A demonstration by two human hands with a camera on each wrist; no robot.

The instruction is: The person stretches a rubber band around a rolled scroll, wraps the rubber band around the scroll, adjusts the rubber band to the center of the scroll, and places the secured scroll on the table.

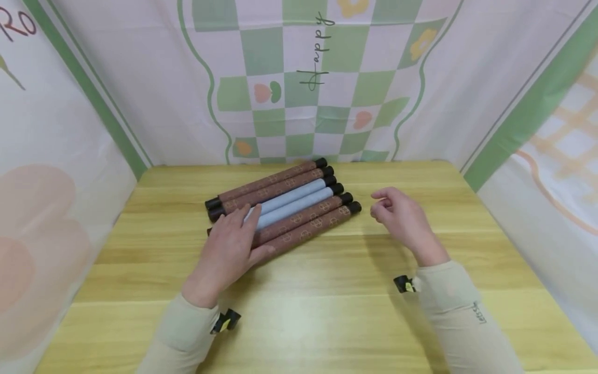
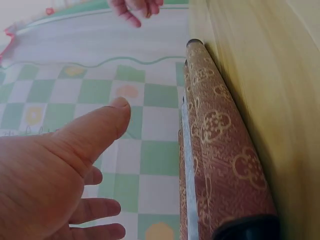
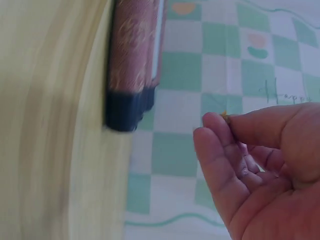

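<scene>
Six rolls (image 1: 289, 197) lie side by side, slantwise on the table (image 1: 317, 317). Left hand (image 1: 229, 244), fingers extended, over their left part; contact unclear. Right hand (image 1: 403, 221) seems to pinch a yellowish bit (image 3: 225, 116). Step, judged: lining up; next calls for evening ends.

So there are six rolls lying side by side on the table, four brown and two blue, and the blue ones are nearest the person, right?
Not quite: the blue rolls lie in the middle, between two brown rolls beyond them and two brown rolls nearer the person, as the head view shows. The rest is right.
</scene>
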